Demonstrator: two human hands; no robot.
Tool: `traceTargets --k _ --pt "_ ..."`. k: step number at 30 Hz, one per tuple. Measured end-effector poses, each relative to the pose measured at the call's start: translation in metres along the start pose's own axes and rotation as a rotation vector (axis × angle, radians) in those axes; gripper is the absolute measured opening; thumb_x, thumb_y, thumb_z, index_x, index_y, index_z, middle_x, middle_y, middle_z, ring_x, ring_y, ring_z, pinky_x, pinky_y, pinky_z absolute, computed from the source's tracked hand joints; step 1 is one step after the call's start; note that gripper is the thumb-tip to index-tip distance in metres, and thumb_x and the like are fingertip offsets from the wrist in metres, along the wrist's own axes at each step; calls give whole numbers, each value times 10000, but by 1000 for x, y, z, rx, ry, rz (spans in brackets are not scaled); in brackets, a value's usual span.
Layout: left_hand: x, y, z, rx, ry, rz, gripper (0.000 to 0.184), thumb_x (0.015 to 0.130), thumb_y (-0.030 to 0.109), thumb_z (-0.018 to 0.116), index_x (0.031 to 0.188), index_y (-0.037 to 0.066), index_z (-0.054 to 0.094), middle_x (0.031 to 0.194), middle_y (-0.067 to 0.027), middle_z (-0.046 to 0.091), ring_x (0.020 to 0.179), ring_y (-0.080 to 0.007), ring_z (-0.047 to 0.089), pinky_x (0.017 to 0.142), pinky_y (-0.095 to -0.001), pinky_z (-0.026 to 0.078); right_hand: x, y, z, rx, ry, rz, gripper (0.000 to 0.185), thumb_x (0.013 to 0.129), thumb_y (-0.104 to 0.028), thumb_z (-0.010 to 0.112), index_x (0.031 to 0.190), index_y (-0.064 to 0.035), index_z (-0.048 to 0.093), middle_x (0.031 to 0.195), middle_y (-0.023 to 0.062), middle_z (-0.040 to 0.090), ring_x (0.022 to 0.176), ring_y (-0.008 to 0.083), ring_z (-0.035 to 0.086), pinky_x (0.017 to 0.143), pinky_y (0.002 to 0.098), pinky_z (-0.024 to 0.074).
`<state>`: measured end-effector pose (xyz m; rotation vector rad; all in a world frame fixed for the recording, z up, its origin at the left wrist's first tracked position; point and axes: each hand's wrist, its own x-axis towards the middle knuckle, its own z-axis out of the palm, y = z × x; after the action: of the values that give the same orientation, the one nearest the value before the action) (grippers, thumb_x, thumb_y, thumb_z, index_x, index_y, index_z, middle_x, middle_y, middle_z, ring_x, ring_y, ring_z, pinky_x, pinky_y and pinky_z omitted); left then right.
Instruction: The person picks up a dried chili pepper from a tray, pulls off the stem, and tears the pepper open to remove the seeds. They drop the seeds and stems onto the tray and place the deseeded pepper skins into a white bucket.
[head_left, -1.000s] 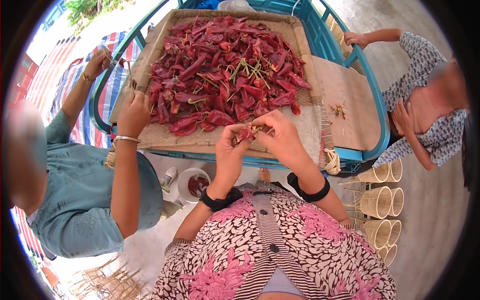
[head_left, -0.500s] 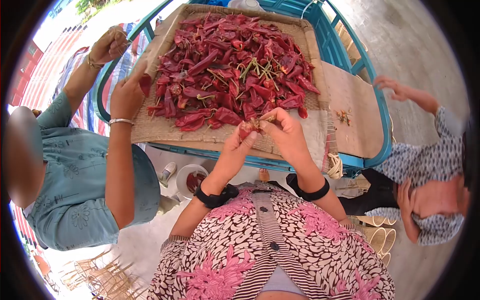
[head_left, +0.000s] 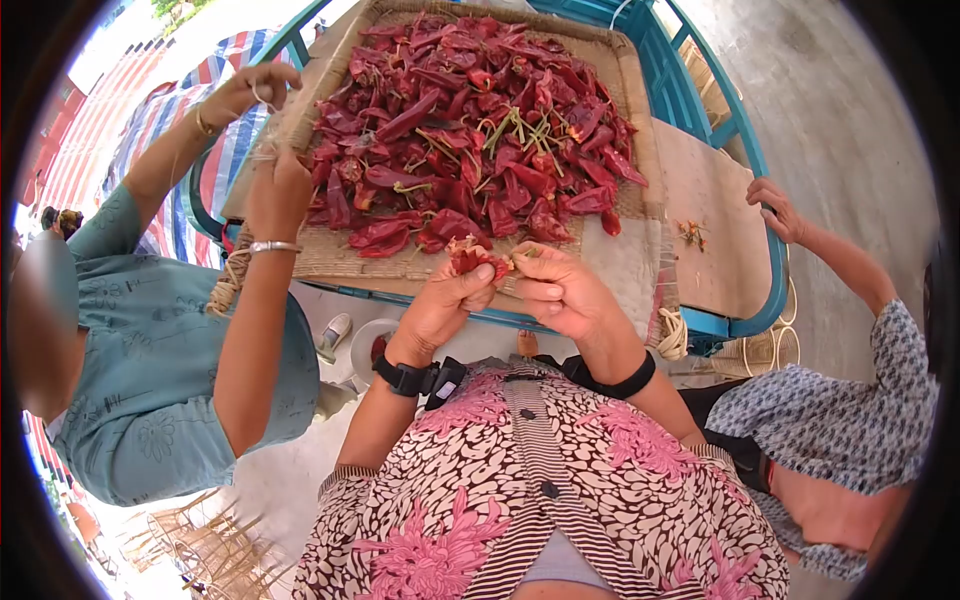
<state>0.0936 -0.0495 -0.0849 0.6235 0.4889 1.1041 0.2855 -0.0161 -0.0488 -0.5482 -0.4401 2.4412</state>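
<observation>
My left hand [head_left: 450,303] is closed on a dried red chili pepper [head_left: 470,257], whose torn end points up and shows pale insides. Right beside it, my right hand [head_left: 565,292] pinches a small yellowish-green pepper stem [head_left: 518,258] between thumb and forefinger. Whether that stem is still joined to the pepper I cannot tell. Both hands are just over the near edge of a woven mat [head_left: 400,268]. On the mat lies a big heap of dried red chili peppers [head_left: 440,120], with several loose green stems [head_left: 515,130] on top.
The mat rests on a blue metal cart [head_left: 745,325] with a raised rail. Small stem scraps [head_left: 690,235] lie on its board at right. A person in a teal shirt [head_left: 180,350] works at left. Another person's hand [head_left: 775,208] touches the right rail. Below stands a white bucket [head_left: 368,345].
My hands have come slightly lower, and the right has shifted a little rightward. The pepper now looks torn open. The person at right has put a hand on the rail.
</observation>
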Motion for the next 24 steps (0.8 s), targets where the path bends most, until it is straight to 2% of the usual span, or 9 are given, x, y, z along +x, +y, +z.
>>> traceTargets --k 5,8,11,13,15,17,20,23,24 --pt "2 -8 -4 -84 -99 -48 183 964 208 570 1019 33 583 700 57 434 573 -53 331 524 -220 265 0 0 -16 159 -97 131 114 963 -139 551 986 -33 585 761 -28 538 522 16 418 433 169 339" --pt "8 -12 1 -3 -97 -43 224 981 235 537 1055 25 561 711 42 425 581 -60 331 529 -220 271 -8 0 -11 53 -42 -97 133 955 -143 561 1018 -27 572 849 3 583 600 50 505 517 197 439" --pt "7 -13 13 -1 -47 -68 301 1002 289 490 1110 11 531 727 26 410 599 -71 330 539 -229 282 -34 -19 25 -623 512 -737 134 949 -126 555 1047 -35 554 870 28 603 698 104 574 601 239 488" --pt "4 -12 15 -45 -32 -101 366 1011 324 459 1178 2 513 734 28 405 610 -78 334 550 -240 289 -54 -47 16 -944 731 -1005 158 940 -91 537 1089 -39 536 894 58 614 756 131 604 625 253 496" --pt "4 -11 19 -105 1 -120 428 1013 354 438 1250 0 478 752 19 435 621 -89 365 562 -249 311 -81 -77 -11 -1189 1039 -1041 198 911 -66 552 1106 -28 549 940 83 622 779 126 604 653 267 498" --pt "5 -10 23 -70 49 -116 459 1010 357 444 1305 5 450 781 6 476 641 -102 413 583 -255 344 -106 -99 -35 -1444 1251 -959 228 871 -50 580 1096 -14 571 977 114 628 807 174 618 717 301 504" --pt "6 -11 29 74 117 -81 459 994 313 494 1351 33 425 849 -23 548 695 -130 510 634 -267 409 -125 -121 -84 -1697 1417 -993 237 840 -57 605 1072 -9 602 989 146 640 841 262 627 766 346 499" --pt "8 -14 30 116 136 -78 450 976 252 538 1370 77 410 931 -52 595 769 -162 585 694 -286 461 -143 -132 -130 -2251 1449 -895 276 818 -71 624 1086 -11 616 1020 166 644 909 320 623 818 395 486" --pt "9 -14 31 127 144 -80 453 970 230 550 1375 90 404 957 -59 601 791 -171 600 709 -293 471 -138 -131 -116 -2084 1407 -861 283 812 -79 630 1088 -21 619 1032 163 644 926 323 622 830 405 483"
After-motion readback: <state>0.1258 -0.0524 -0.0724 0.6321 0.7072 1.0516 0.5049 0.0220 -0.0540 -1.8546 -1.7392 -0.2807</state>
